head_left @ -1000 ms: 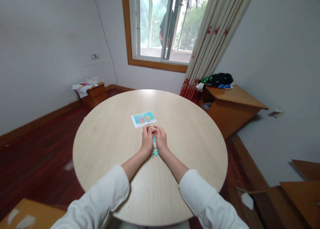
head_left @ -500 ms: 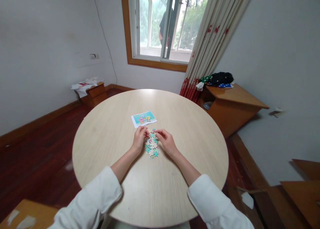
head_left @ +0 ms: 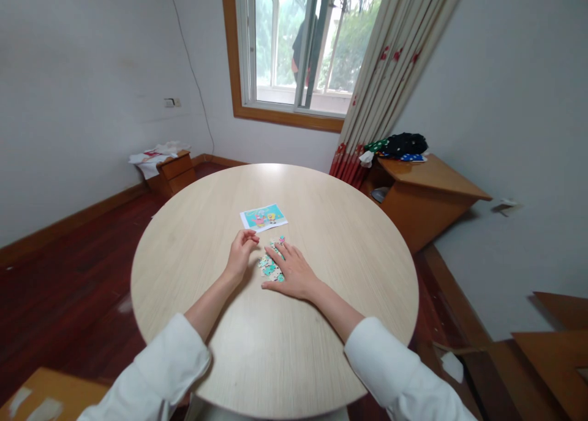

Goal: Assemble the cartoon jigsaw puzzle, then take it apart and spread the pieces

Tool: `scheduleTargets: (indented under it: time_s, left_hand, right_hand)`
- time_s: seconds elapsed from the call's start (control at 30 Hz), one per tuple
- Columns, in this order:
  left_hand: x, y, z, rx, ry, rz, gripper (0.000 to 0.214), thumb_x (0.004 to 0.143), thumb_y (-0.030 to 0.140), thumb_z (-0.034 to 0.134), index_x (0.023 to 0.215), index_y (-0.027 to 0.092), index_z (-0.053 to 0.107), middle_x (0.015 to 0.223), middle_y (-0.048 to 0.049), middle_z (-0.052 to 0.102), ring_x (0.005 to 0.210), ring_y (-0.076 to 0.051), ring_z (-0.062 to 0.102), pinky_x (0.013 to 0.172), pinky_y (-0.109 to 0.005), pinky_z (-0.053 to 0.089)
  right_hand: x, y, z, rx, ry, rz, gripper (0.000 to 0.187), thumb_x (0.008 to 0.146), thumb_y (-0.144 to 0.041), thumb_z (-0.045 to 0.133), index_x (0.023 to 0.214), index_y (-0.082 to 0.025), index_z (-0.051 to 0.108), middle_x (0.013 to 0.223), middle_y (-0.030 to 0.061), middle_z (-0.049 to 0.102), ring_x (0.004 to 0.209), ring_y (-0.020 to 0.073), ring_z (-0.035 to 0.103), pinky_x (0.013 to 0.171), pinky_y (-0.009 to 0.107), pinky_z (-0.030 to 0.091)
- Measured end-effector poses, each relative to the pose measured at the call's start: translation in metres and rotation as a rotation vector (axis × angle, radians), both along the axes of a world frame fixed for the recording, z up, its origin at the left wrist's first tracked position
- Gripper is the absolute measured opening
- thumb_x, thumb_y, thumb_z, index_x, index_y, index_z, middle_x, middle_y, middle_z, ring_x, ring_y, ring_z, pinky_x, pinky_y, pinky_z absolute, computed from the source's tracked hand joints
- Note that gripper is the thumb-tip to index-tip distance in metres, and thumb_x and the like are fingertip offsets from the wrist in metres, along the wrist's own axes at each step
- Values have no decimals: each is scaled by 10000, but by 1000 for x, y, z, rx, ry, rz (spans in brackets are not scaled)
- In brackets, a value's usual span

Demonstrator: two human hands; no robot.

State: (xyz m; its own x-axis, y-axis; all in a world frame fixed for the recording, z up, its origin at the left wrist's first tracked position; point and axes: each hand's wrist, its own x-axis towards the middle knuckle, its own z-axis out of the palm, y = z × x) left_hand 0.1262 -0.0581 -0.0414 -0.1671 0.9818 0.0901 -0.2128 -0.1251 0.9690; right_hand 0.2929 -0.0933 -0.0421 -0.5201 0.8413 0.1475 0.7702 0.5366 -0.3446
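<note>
A small heap of jigsaw puzzle pieces (head_left: 269, 269), teal, white and pink, lies on the round table (head_left: 275, 347). My right hand (head_left: 294, 270) rests flat over the heap's right side, fingers spread, hiding part of it. Just left of the heap is my left hand (head_left: 241, 252), its fingers loosely curled and slightly apart, with nothing visible in them. Beyond both hands lies a picture sheet (head_left: 263, 217) showing cartoon figures on a teal ground with a white border.
A small wooden cabinet (head_left: 179, 173) with white cloths stands at the back left. To the right, a tilted wooden desk (head_left: 436, 179) carries dark and spotted cloths beside the long curtain (head_left: 381, 72). Behind the window (head_left: 280, 47) a person is partly visible.
My right hand has moved left and flattened over the puzzle pieces, spreading its fingers. My left hand has drawn away leftward from the heap. Some pieces have shifted left.
</note>
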Motion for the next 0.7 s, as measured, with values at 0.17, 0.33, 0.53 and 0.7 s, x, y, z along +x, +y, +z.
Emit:
scheduleTargets:
  time_s: [0.17,0.33,0.53,0.7]
  left_hand:
    - [-2,1,-3,-22,-43,33,250,579,253,565,816,178,536,718,23,556,704,-115,535,716,-257,446]
    - [-2,1,-5,-18,-43,38,209,600,218,551,806,188,530,705,35,557,681,-111,547,706,-266,457]
    - [-4,2,-10,-13,67,61,200,609,140,519,804,185,529,710,30,554,688,-120,549,674,-256,441]
    - [-5,6,-14,16,195,117,179,627,90,497,778,181,526,719,24,548,701,-128,544,701,-270,433]
  right_hand:
    - [-7,7,5,118,-74,-47,573,790,-624,510,1252,-286,528,1345,113,471,1205,303,410,969,477,318]
    - [-14,12,9,177,-159,-84,438,838,-553,484,1143,-251,568,1226,96,530,1076,282,455,849,405,399]
    - [-18,21,13,221,-295,-48,266,923,-320,391,1059,-174,568,1112,121,567,1016,255,489,792,321,426]
    - [-17,29,15,133,-330,-21,248,949,-231,341,1102,-145,516,1058,128,588,940,213,559,730,277,432]
